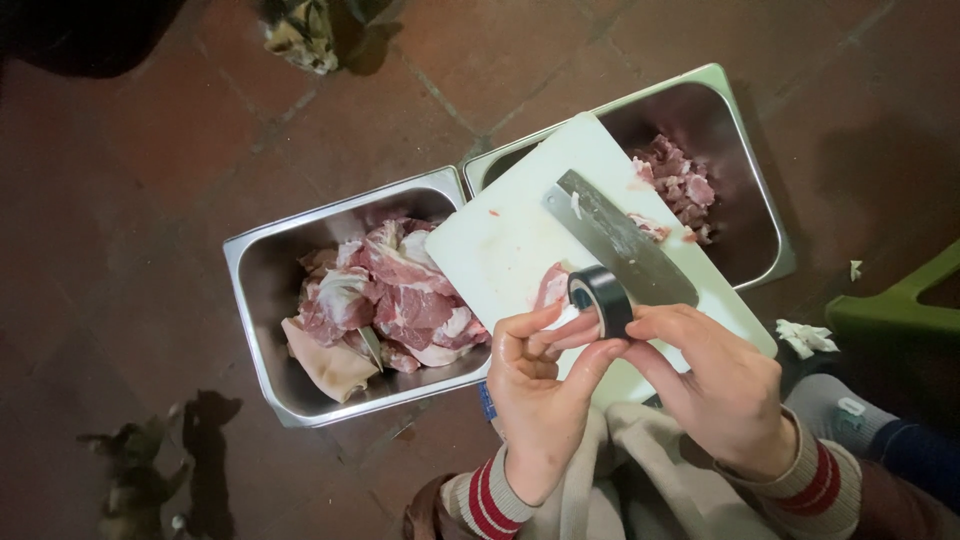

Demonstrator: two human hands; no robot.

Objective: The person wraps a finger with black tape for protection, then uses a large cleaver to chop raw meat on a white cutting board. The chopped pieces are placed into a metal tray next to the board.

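Observation:
Both my hands hold a black roll of tape (603,297) over a white cutting board (510,240). My left hand (540,390) pinches the roll from the left with thumb and fingers. My right hand (715,385) grips it from the right. On the board lie a steel cleaver (620,240) and a small piece of raw meat (551,285), just beyond the tape.
A steel tray (262,320) at left holds large chunks of raw meat (385,300). A second steel tray (755,210) at right holds small cut meat pieces (675,185); the board rests across both. Red tiled floor, a green plastic stool leg (890,305), small animals at lower left (135,475).

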